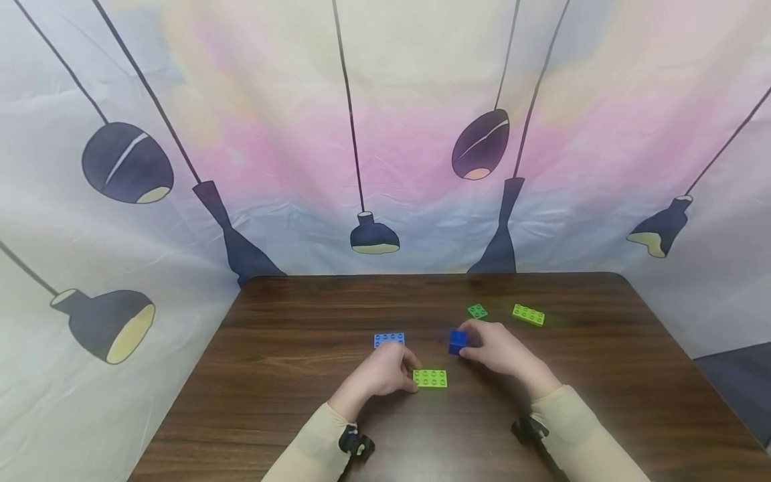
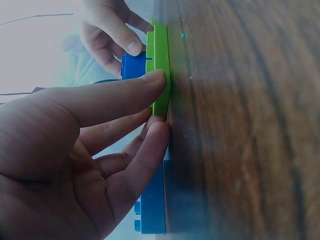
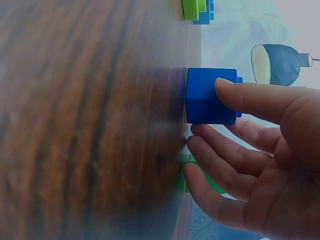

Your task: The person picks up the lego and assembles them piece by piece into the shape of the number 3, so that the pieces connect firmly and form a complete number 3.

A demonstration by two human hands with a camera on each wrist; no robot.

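Thumb and fingers of my left hand (image 1: 385, 370) pinch the left end of a lime green building brick (image 1: 430, 379) on the table, its studs facing up. My right hand (image 1: 496, 345) holds a dark blue building brick (image 1: 457, 341) between thumb and index finger. In the right wrist view this tall dark blue brick (image 3: 207, 97) stands upright at the tabletop, the other fingers spread beside it. Just beyond the left hand lies a light blue brick (image 1: 389, 338), partly covered by that hand in the head view.
On the brown wooden table (image 1: 289, 428), a small green brick (image 1: 478, 310) lies beyond the right hand. Another lime green brick (image 1: 529, 314) sits farther right. A cloth printed with lamps (image 1: 375, 234) hangs behind the table's back edge.
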